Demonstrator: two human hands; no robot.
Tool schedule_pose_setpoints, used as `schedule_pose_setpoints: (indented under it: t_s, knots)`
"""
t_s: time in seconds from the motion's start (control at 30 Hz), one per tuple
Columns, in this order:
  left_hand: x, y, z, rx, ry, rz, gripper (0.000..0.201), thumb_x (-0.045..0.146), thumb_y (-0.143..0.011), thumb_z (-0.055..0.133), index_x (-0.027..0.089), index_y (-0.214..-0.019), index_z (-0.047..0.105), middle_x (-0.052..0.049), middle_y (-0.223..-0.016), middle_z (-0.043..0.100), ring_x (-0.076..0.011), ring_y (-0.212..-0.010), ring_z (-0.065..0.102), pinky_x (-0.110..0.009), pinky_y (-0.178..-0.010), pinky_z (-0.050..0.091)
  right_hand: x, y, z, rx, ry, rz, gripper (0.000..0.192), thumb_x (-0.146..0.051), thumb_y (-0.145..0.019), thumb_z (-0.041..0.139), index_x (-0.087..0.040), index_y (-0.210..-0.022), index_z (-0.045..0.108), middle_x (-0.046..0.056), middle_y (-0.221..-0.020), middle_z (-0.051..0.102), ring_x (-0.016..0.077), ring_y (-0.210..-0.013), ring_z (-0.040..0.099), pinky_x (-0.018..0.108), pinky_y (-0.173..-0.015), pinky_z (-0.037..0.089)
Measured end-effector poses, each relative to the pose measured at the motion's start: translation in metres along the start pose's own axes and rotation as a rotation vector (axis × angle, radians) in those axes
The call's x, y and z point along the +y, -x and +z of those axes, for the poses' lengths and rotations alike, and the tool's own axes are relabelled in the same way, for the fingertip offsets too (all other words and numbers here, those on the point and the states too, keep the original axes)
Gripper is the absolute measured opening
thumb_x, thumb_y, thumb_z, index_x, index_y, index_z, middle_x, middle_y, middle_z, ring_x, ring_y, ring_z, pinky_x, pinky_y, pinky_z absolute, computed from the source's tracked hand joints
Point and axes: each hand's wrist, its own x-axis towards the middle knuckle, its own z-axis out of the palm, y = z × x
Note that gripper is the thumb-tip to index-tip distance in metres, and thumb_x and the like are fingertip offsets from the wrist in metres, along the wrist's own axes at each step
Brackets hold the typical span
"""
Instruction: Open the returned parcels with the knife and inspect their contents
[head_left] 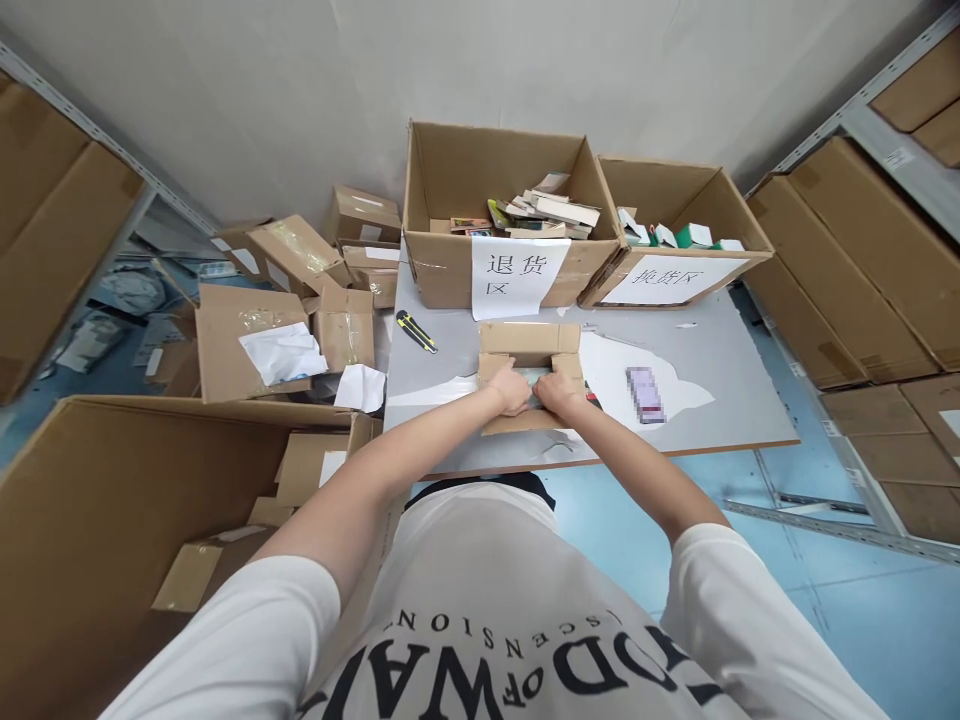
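A small cardboard box (529, 338) stands near the table's front edge with its flaps spread apart. Both of my hands reach into it. My left hand (508, 388) is closed at the left of the opening, its fingertips hidden inside. Close beside it, my right hand (559, 388) is also curled, knuckles up, over the right part of the opening. A pale strip of something shows between the two hands; I cannot make out what they grip. A red and black object (593, 397) is partly visible by my right wrist. Farther right lies a purple phone-shaped item (646, 395), its surface blurred.
A yellow and black utility knife (415, 331) lies left on the grey table (720, 350). Behind stand a large carton (442, 265) of books and another carton (675, 280) with green-white boxes. Opened boxes (255, 310) pile at left above a big carton (150, 440). Shelves flank both sides.
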Motion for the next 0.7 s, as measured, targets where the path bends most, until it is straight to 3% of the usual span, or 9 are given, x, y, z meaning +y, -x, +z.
schedule_pose_setpoints:
  t_s: [0.13, 0.23, 0.3, 0.37, 0.43, 0.53, 0.6, 0.7]
  knots:
    - [0.011, 0.004, -0.009, 0.016, -0.021, -0.226, 0.052, 0.057, -0.081, 0.057, 0.009, -0.09, 0.076, -0.02, -0.091, 0.072, -0.038, -0.098, 0.063, -0.061, -0.109, 0.006, 0.002, 0.011, -0.005, 0.025, 0.076, 0.123, 0.027, -0.009, -0.084, 0.048, -0.012, -0.094, 0.073, 0.02, -0.094, 0.072, 0.0321, -0.093, 0.066, 0.051, -0.098, 0.032]
    - [0.015, 0.011, -0.008, -0.012, -0.006, -0.418, 0.067, 0.069, -0.071, 0.061, 0.009, -0.096, 0.075, -0.022, -0.102, 0.07, -0.0465, -0.113, 0.053, -0.065, -0.109, -0.003, 0.011, 0.026, -0.005, 0.049, 0.072, 0.305, 0.031, -0.03, -0.085, 0.056, -0.01, -0.103, 0.071, 0.025, -0.101, 0.069, 0.038, -0.099, 0.062, 0.056, -0.098, 0.027]
    - [0.014, 0.019, -0.001, -0.003, 0.069, -0.524, 0.078, 0.076, -0.063, 0.062, 0.01, -0.104, 0.073, -0.023, -0.113, 0.066, -0.0508, -0.126, 0.04, -0.065, -0.108, -0.007, 0.021, 0.038, 0.003, 0.063, -0.003, 0.423, 0.061, -0.05, -0.079, 0.062, -0.004, -0.12, 0.062, 0.03, -0.119, 0.061, 0.0432, -0.115, 0.052, 0.058, -0.101, 0.025]
    - [0.013, 0.03, 0.01, 0.048, 0.167, -0.621, 0.094, 0.08, -0.058, 0.061, 0.01, -0.12, 0.065, -0.025, -0.131, 0.056, -0.0505, -0.135, 0.027, -0.065, -0.109, -0.009, 0.033, 0.05, 0.018, 0.072, -0.133, 0.486, 0.095, -0.066, -0.071, 0.062, -0.002, -0.139, 0.042, 0.031, -0.14, 0.043, 0.0445, -0.132, 0.036, 0.06, -0.104, 0.023]
    - [0.012, 0.04, 0.025, 0.103, 0.25, -0.694, 0.112, 0.083, -0.055, 0.06, 0.008, -0.138, 0.048, -0.026, -0.146, 0.037, -0.0475, -0.141, 0.015, -0.065, -0.109, -0.007, 0.044, 0.059, 0.041, 0.089, -0.304, 0.475, 0.117, -0.074, -0.065, 0.061, -0.005, -0.149, 0.02, 0.028, -0.152, 0.024, 0.0417, -0.141, 0.019, 0.061, -0.107, 0.021]
    - [0.012, 0.051, 0.052, 0.161, 0.344, -0.716, 0.139, 0.084, -0.045, 0.064, 0.003, -0.149, 0.02, -0.028, -0.155, 0.01, -0.0453, -0.144, 0.003, -0.065, -0.111, 0.002, 0.051, 0.063, 0.082, 0.22, -0.607, 0.362, 0.132, -0.079, -0.062, 0.06, -0.008, -0.151, -0.006, 0.026, -0.157, 0.008, 0.0377, -0.145, 0.009, 0.06, -0.11, 0.021]
    - [0.014, 0.053, 0.069, 0.234, 0.418, -0.679, 0.149, 0.082, -0.041, 0.069, 0.0, -0.15, 0.009, -0.029, -0.155, 0.003, -0.0441, -0.144, 0.001, -0.061, -0.113, 0.01, 0.05, 0.06, 0.106, 0.362, -0.806, 0.295, 0.135, -0.078, -0.062, 0.062, -0.01, -0.15, -0.015, 0.025, -0.157, 0.005, 0.0351, -0.146, 0.009, 0.056, -0.112, 0.022]
    - [0.014, 0.05, 0.089, 0.378, 0.543, -0.622, 0.152, 0.076, -0.041, 0.074, 0.0, -0.149, -0.001, -0.03, -0.155, 0.0, -0.0415, -0.145, 0.003, -0.053, -0.114, 0.017, 0.045, 0.052, 0.128, 0.513, -0.984, 0.268, 0.136, -0.074, -0.06, 0.067, -0.014, -0.151, -0.014, 0.023, -0.158, 0.007, 0.034, -0.146, 0.013, 0.053, -0.114, 0.022]
